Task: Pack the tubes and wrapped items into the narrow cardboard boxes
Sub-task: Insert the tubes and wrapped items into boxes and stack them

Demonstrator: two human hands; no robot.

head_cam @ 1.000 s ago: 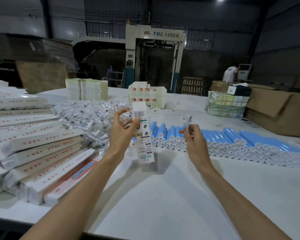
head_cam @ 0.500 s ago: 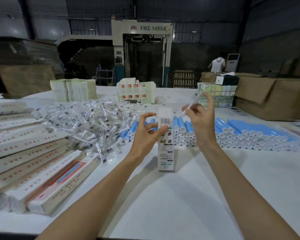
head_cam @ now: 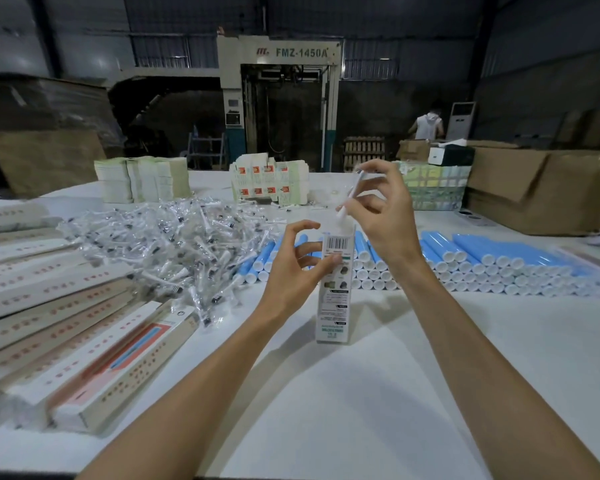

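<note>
Fingertips (head_cam: pixel 361 204) of the right hand (head_cam: pixel 387 220) are clamped on a slim white item in a clear plastic wrapper (head_cam: pixel 343 211), which is held slanted, its lower end just below them at the open mouth of a narrow white printed cardboard box (head_cam: pixel 336 289). Half a second earlier the item was held higher and clear of the opening, and a second earlier the box was tilted in the grip; now the box is stood upright on the white table (head_cam: pixel 361 393), so insertion is judged to be starting and no part is yet seen inside. The box is steadied by the left hand (head_cam: pixel 297 271), its thumb pressed on the front panel and its fingers curled behind. What the box already holds cannot be told, since its inside is hidden. Beyond the right fingers, rows of blue tubes with white caps (head_cam: pixel 482 261) are laid out; left of the left fingers a heap of clear-wrapped items (head_cam: pixel 174 244) is spread, and further left flat closed boxes (head_cam: pixel 84 334) are stacked, their contents hidden.
</note>
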